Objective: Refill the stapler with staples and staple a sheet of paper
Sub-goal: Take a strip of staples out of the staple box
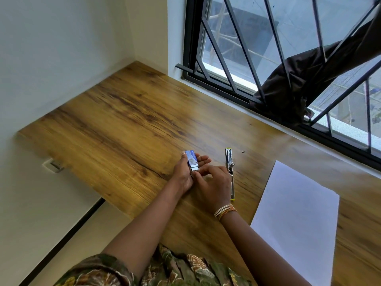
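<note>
My left hand [183,175] holds a small blue staple box [192,160] just above the wooden desk [115,120], with the box's inner tray slid partly out toward me. My right hand [214,185] rests beside it, fingertips touching the near end of the box's tray. The metal stapler [230,172] lies swung fully open on the desk just right of my right hand. A white sheet of paper [296,219] lies flat on the desk at the right. A tiny loose bit of staples [243,151] sits beyond the stapler.
A barred window [268,48] runs along the desk's far right side, with a dark cloth [309,79] hanging through the bars. A white wall stands to the left. The desk's left edge drops to the floor, where a wall socket [52,165] shows.
</note>
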Demonstrator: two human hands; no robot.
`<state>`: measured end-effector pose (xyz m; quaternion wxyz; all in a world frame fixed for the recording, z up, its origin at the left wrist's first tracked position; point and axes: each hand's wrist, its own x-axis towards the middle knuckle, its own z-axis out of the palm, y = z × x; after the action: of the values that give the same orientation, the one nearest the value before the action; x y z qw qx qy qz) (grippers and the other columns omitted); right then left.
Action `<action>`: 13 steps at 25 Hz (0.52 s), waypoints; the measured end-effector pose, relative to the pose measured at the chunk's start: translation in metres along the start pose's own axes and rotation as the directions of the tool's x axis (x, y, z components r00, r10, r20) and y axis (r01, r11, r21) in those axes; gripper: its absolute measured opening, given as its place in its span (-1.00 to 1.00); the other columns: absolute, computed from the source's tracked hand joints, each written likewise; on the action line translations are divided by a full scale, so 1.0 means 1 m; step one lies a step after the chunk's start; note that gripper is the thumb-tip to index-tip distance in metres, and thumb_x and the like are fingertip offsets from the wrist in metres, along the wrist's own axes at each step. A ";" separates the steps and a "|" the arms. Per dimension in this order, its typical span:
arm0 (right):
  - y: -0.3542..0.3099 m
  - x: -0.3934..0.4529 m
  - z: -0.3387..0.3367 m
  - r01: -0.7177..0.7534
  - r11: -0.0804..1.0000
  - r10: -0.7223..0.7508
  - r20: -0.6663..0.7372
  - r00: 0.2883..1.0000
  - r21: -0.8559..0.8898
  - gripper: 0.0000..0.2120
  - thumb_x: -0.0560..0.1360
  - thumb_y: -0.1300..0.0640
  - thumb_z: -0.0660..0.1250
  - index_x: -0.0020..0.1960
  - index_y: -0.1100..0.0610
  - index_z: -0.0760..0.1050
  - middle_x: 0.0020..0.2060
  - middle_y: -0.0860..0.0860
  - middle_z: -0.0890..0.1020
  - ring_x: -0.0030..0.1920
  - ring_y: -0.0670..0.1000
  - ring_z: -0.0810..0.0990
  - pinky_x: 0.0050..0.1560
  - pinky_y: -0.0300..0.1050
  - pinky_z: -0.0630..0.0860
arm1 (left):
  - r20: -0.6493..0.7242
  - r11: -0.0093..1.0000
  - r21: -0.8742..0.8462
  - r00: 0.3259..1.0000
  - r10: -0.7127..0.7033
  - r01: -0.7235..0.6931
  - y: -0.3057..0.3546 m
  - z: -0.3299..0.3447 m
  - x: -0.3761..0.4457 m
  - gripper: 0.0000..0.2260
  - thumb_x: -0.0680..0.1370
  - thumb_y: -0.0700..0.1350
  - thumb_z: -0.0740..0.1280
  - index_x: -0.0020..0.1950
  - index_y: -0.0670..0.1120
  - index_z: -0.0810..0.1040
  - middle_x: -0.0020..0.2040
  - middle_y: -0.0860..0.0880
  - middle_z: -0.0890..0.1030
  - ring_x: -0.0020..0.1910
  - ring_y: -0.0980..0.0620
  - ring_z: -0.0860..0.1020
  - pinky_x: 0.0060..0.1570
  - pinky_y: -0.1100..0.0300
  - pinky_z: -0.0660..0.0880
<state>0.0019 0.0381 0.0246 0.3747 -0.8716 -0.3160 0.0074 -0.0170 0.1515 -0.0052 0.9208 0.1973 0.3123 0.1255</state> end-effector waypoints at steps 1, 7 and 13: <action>-0.001 0.000 0.000 -0.016 1.000 0.016 -0.014 1.000 0.009 -0.85 0.32 0.00 0.51 -0.19 0.06 0.63 -0.27 -0.07 0.67 -0.15 -0.02 0.53 -0.13 -0.04 0.49 | 0.003 1.000 0.002 1.000 0.000 0.000 0.000 0.000 0.000 -0.50 0.64 0.18 -0.12 0.02 -0.18 0.40 -0.18 -0.18 0.71 -0.17 -0.11 0.70 -0.27 0.03 0.64; -0.008 0.002 0.004 -0.033 0.998 0.031 -0.048 0.998 -0.051 -0.82 0.34 -0.04 0.49 -0.17 0.06 0.64 -0.28 -0.07 0.69 -0.16 0.00 0.55 -0.11 -0.01 0.48 | -0.021 0.999 0.036 1.000 0.010 -0.009 0.000 0.002 0.000 -0.51 0.64 0.18 -0.14 0.03 -0.18 0.38 -0.04 -0.21 0.64 -0.14 -0.09 0.69 -0.28 0.04 0.64; -0.017 0.008 0.003 -0.127 0.981 0.126 -0.017 0.992 -0.147 -0.78 0.35 -0.11 0.46 -0.14 0.04 0.66 -0.24 -0.06 0.68 -0.09 0.01 0.53 -0.04 -0.04 0.45 | -0.032 0.996 0.078 0.998 0.053 -0.050 0.000 0.004 -0.005 -0.55 0.65 0.15 -0.15 0.00 -0.15 0.37 0.00 -0.18 0.62 0.14 -0.15 0.56 -0.12 0.05 0.57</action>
<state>-0.0018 0.0526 0.0353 0.3090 -0.9153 -0.2585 0.0046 -0.0183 0.1480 0.0005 0.9033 0.2387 0.3276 0.1403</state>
